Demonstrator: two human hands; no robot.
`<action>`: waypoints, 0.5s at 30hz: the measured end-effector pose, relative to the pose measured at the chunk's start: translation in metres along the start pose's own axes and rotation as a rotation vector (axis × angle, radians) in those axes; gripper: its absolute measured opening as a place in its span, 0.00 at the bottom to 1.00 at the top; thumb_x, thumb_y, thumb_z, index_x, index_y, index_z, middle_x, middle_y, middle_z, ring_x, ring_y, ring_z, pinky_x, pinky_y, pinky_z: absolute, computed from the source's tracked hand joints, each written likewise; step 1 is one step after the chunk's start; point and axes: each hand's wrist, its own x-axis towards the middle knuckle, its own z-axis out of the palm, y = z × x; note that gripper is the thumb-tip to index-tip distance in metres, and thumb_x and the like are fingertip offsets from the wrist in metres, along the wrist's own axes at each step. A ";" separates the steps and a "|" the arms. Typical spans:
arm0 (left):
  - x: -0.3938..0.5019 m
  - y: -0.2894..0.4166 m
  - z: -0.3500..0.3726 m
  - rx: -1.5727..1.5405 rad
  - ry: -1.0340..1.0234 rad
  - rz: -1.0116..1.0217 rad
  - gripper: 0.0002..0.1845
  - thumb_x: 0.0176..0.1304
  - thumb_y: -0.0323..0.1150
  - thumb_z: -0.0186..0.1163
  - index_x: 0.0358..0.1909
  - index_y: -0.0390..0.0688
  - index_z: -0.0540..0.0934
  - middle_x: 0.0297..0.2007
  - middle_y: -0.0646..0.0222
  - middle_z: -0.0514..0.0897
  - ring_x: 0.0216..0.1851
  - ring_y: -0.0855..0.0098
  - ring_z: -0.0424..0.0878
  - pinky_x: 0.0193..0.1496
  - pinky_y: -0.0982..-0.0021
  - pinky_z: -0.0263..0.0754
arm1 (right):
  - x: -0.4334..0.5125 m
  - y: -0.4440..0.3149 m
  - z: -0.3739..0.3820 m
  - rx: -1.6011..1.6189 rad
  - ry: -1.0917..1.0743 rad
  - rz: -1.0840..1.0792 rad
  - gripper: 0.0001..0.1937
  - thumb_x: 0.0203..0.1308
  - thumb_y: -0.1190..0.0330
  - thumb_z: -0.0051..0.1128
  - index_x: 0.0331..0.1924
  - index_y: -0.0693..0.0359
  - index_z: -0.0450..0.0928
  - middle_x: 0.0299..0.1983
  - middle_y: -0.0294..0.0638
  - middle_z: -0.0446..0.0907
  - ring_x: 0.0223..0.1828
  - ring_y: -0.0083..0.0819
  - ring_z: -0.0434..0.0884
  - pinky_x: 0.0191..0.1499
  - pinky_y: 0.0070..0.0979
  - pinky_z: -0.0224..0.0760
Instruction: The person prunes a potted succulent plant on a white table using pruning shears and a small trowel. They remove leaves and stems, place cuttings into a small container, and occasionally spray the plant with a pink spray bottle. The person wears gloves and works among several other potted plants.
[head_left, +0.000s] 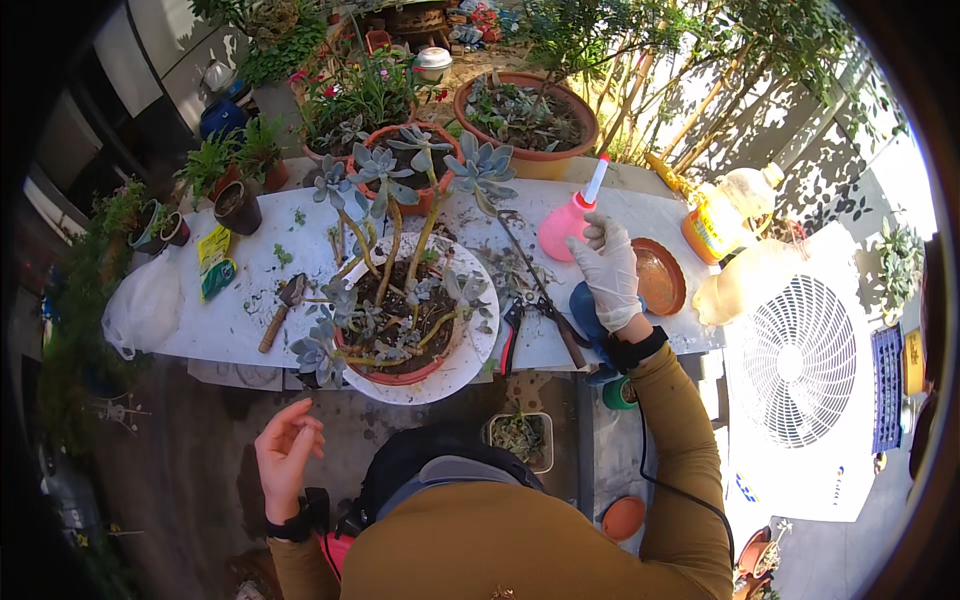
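Observation:
My right hand, in a thin white glove, has its bent fingers at the side of a pink squeeze bulb with a white nozzle and red tip. Whether the fingers grip the bulb or only overlap it in view is unclear. My bare left hand hangs in front of the table with nothing in it, fingers loosely bent. Between the hands, a terracotta-coloured pot of leggy grey-blue succulents stands on a round white dish. Dark soil fills the pot.
Red-handled pruning shears, a long thin metal tool and a small trowel lie on the white-covered table. A blue item lies partly under my right arm. Nearby are a brown saucer, yellow bottle and fan unit.

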 end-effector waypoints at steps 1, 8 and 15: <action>0.000 0.001 0.001 0.005 -0.006 0.006 0.17 0.66 0.22 0.57 0.57 0.34 0.77 0.37 0.65 0.83 0.32 0.77 0.80 0.31 0.77 0.75 | 0.017 0.011 -0.008 -0.082 0.052 -0.060 0.37 0.48 0.69 0.73 0.64 0.66 0.68 0.55 0.50 0.75 0.54 0.36 0.76 0.55 0.31 0.72; -0.008 0.007 -0.001 0.014 0.011 0.030 0.17 0.66 0.22 0.57 0.56 0.34 0.77 0.37 0.64 0.83 0.32 0.77 0.80 0.32 0.77 0.75 | 0.105 0.072 0.013 0.187 -0.237 0.063 0.52 0.47 0.66 0.78 0.71 0.72 0.50 0.46 0.44 0.78 0.45 0.31 0.79 0.47 0.27 0.76; -0.036 0.000 -0.018 -0.031 0.165 0.030 0.17 0.65 0.22 0.58 0.56 0.35 0.79 0.37 0.67 0.83 0.32 0.78 0.80 0.32 0.78 0.75 | 0.114 0.066 0.017 -0.082 -0.120 0.112 0.35 0.53 0.65 0.73 0.62 0.65 0.65 0.39 0.37 0.77 0.38 0.27 0.78 0.41 0.25 0.75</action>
